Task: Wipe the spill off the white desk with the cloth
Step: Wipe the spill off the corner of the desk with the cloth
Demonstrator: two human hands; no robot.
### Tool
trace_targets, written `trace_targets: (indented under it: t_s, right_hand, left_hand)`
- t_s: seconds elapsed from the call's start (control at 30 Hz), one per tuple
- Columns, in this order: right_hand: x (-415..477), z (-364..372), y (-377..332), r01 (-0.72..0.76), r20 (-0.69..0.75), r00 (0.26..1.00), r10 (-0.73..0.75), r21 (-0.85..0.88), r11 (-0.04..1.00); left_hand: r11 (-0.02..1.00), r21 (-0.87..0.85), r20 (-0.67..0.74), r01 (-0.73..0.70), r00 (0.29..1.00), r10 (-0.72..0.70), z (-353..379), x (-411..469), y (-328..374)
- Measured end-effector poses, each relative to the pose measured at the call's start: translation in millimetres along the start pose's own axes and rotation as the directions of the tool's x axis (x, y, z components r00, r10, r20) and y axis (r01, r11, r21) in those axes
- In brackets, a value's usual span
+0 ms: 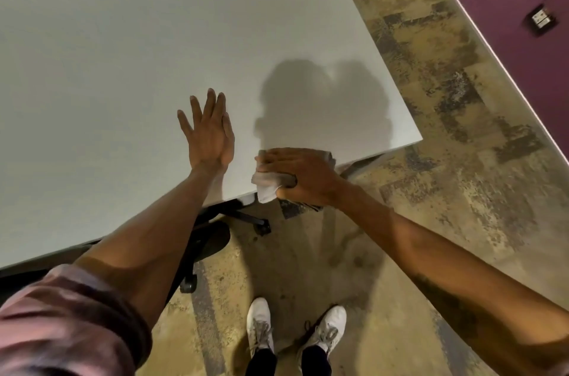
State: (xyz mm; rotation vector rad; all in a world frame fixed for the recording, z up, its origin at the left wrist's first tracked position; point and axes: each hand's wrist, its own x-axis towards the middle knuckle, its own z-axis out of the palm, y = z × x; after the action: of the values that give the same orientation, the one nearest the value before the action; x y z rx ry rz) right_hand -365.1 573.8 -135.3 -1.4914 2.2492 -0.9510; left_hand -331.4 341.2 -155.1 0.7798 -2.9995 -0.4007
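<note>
The white desk point(123, 52) fills the upper left of the head view. My left hand point(209, 133) lies flat on it near the front edge, fingers spread, holding nothing. My right hand point(303, 175) presses a crumpled grey-white cloth point(266, 187) onto the desk's front edge, close to the right corner. Part of the cloth hangs over the edge below my fingers. No spill shows on the desk surface; only my shadow falls beyond the cloth.
A black office chair point(209, 240) with castors sits partly under the desk, left of my feet. My white shoes point(295, 329) stand on mottled brown carpet point(431, 98). A purple wall point(508, 6) with a socket plate point(541, 19) runs along the right.
</note>
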Motion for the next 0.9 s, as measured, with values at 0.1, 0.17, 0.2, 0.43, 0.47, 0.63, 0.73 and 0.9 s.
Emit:
trace_targets:
  t_s: [0.1,0.17,0.2,0.43,0.47,0.63,0.73,0.9]
  right_hand:
    - [-15.5,8.9,-5.1,0.095,0.02,0.995,-0.095,-0.048,0.994]
    - [-21.4,11.4,-3.1,0.203,0.044,0.979,-0.2,-0.116,0.972]
    - [-24.1,12.6,-0.9,0.25,0.075,0.968,-0.24,-0.178,0.952]
    - [-35.4,27.9,14.7,0.392,0.204,0.919,-0.338,-0.58,0.714]
    - [-35.6,30.7,16.1,0.377,0.174,0.923,-0.343,-0.586,0.717]
    - [-33.7,35.7,21.0,0.319,0.168,0.943,-0.286,-0.699,0.641]
    - [-43.7,30.4,29.6,0.252,0.129,0.966,-0.226,-0.681,0.688]
    - [-75.8,-14.5,73.4,0.261,0.092,0.951,-0.294,-0.747,0.611]
  left_hand:
    - [1.0,-0.004,0.004,-0.003,1.0,0.003,3.0,0.7,-2.2]
    - [1.0,-0.007,0.004,-0.012,1.0,0.012,4.6,-0.9,-1.7]
    - [1.0,-0.006,-0.004,-0.02,1.0,0.02,5.0,-1.4,-1.1]
    - [0.999,-0.011,-0.027,-0.033,0.999,0.033,5.4,-3.4,0.7]
    - [0.999,-0.009,-0.03,-0.034,0.999,0.033,6.1,-2.3,0.4]
    - [0.999,-0.044,-0.036,-0.025,0.999,0.023,12.3,3.7,-9.1]
    - [0.996,-0.062,-0.053,-0.06,0.997,0.057,14.6,5.5,-9.4]
    - [0.992,-0.059,-0.094,-0.112,0.99,0.106,19.6,6.9,11.2]
